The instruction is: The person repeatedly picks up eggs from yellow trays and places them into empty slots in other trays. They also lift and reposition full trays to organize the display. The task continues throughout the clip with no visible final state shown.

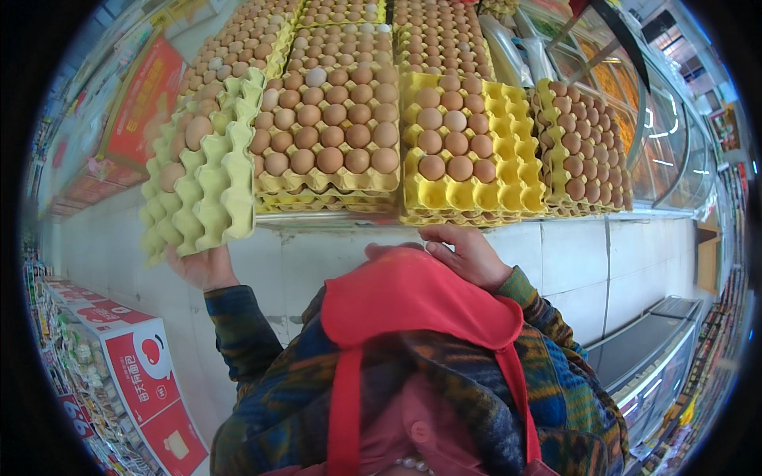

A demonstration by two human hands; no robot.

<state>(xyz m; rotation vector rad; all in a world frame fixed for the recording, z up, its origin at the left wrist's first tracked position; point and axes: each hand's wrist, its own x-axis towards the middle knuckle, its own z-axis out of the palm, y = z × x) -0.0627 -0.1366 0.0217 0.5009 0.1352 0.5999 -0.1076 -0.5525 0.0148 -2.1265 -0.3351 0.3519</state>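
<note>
My left hand grips the lower end of a pale yellow-green egg tray, which is tilted and carries several brown eggs at its far side, with many cups bare. My right hand is just in front of a bright yellow egg tray, fingers bent; whether it holds anything is hidden. In that tray, brown eggs fill the left and middle cups, while the right columns and front row are bare. Between the two trays lies a stack of full egg trays.
More full egg trays stand at the right, and others run along the back. Beyond them is a glass-fronted food display. Plastic bags lie behind the trays. A red-and-white shelf display is at lower left, a freezer case at lower right.
</note>
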